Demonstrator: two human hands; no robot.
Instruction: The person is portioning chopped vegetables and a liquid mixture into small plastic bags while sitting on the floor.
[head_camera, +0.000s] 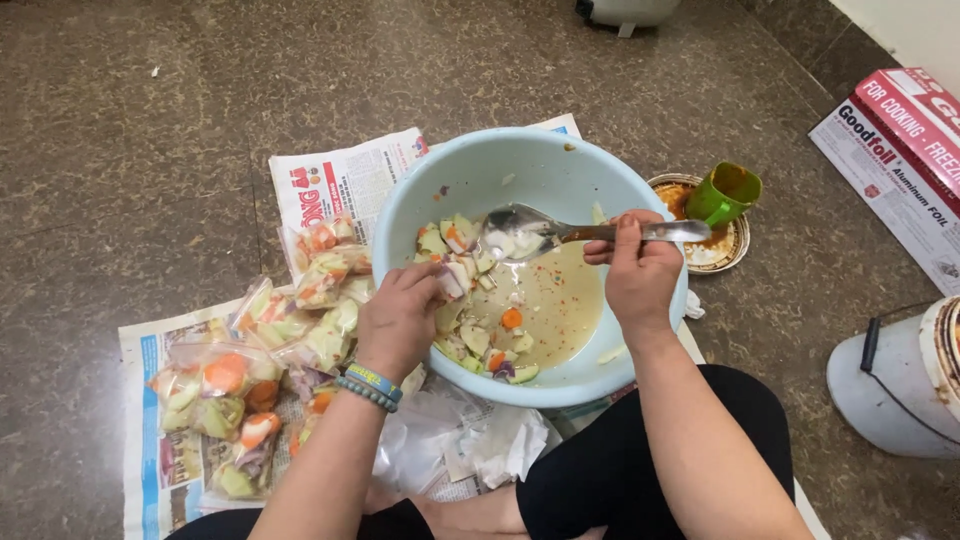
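Nearest to the person, crumpled white plastic (480, 445) lies on the newspaper (150, 400) between the knees; a drip from above would wet it and make the paper tear. To the left on the same paper sit the filled clear bags (260, 360) of cut vegetables, piled loosely against each other; I judge one could slide off the pile if the left arm brushes it.

The left hand (400, 320) is inside the pale blue bowl (440, 180), fingers closed around a small bunch of vegetable pieces (470, 335) at the near-left side of the bowl; pieces may slip out wet and fall over the rim. The right hand (640, 275) is closed around the handle of a large metal spoon (520, 235), whose head rests over the thin cloudy liquid (555, 300); a quick tilt could splash this liquid on the floor (150, 150).

Just behind the bowl stands a green cup (725, 193) on a dirty plate (735, 255); the spoon handle points toward it and may knock it. Farther right lies a foil box (895, 150), well apart.
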